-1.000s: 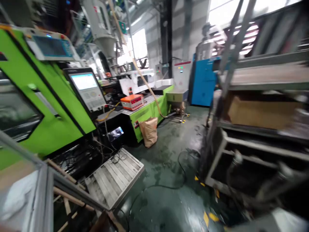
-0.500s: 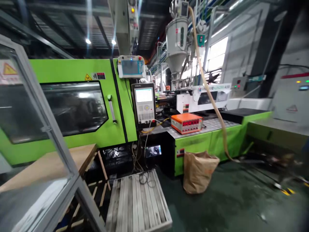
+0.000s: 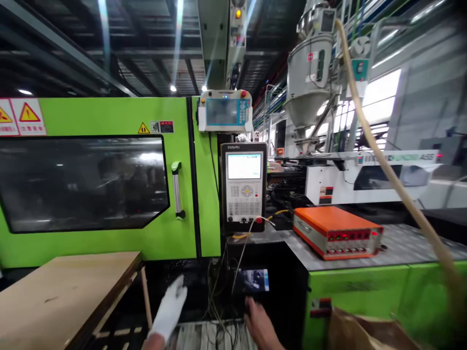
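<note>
**Two hands reach toward a small screen under the machine's control panel**

The right hand [image 3: 260, 324] is bare and comes up from the bottom edge, fingers loosely open and pointing up; it holds nothing. Its fingertips lie just below the small lit screen [image 3: 253, 280], which sits against the dark recess directly above the hand; whether they touch it cannot be told. The left hand [image 3: 168, 309] wears a white glove, is blurred, and stretches up and forward with its fingers straight and together, empty, touching nothing that can be made out.

Between the two hands hangs a bundle of cables [image 3: 219, 291], dropping from the control panel [image 3: 243, 187] above and trailing onto a slatted grey pallet [image 3: 207, 335] below the hands. These wires lie in the gap just left of the right hand.

To the left of the gloved hand stands a plywood table [image 3: 62, 294], its edge close by. Above and behind both hands rises the green machine [image 3: 109, 121] with its dark window [image 3: 80, 182]. A handheld pendant [image 3: 225, 111] hangs above the panel. To the right of the right hand, higher up, an orange box [image 3: 337, 232] rests on a grey metal deck [image 3: 404, 245], and a tan hose [image 3: 383, 160] slants down towards a brown paper sack [image 3: 361, 333] at the lower right.
</note>
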Action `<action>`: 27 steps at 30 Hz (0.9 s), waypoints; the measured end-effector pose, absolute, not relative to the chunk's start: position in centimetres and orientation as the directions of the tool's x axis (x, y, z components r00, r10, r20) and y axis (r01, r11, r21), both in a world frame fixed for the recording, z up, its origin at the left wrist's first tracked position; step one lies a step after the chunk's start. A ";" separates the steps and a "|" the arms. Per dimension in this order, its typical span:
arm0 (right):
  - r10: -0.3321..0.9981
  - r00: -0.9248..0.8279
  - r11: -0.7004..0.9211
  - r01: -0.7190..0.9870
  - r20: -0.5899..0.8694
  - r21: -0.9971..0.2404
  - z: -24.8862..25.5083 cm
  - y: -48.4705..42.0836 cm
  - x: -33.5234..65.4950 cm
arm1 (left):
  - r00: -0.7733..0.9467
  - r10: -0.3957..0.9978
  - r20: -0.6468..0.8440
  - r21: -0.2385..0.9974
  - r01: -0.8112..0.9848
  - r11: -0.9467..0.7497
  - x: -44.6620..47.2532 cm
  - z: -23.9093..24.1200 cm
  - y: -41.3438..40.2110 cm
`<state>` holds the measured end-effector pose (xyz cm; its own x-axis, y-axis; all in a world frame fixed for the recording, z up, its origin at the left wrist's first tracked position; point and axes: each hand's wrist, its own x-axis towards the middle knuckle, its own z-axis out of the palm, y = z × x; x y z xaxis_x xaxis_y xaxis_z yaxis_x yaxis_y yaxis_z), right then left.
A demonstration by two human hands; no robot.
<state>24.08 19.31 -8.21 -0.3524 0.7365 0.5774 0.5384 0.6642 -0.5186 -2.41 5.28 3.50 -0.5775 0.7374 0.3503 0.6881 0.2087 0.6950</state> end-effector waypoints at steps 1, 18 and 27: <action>0.706 -0.374 0.694 0.537 0.602 -0.480 -5.9 23.1 22.2 | -0.593 0.730 0.340 0.713 0.668 0.211 -3.7 6.0 8.1; 0.503 -0.481 0.665 0.746 0.718 0.034 13.7 49.3 9.1 | -0.956 0.054 0.290 0.935 0.295 0.199 -16.7 24.4 32.0; 0.368 -0.394 0.736 0.677 0.842 -0.004 11.6 51.0 8.1 | -0.924 -0.249 0.290 0.895 0.170 0.412 -16.2 24.7 34.1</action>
<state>8.09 50.99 11.55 -0.3942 0.3677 0.8423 0.6769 0.7361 -0.0045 -16.20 34.15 24.74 -0.9241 -0.2491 0.2897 0.1696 0.4121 0.8952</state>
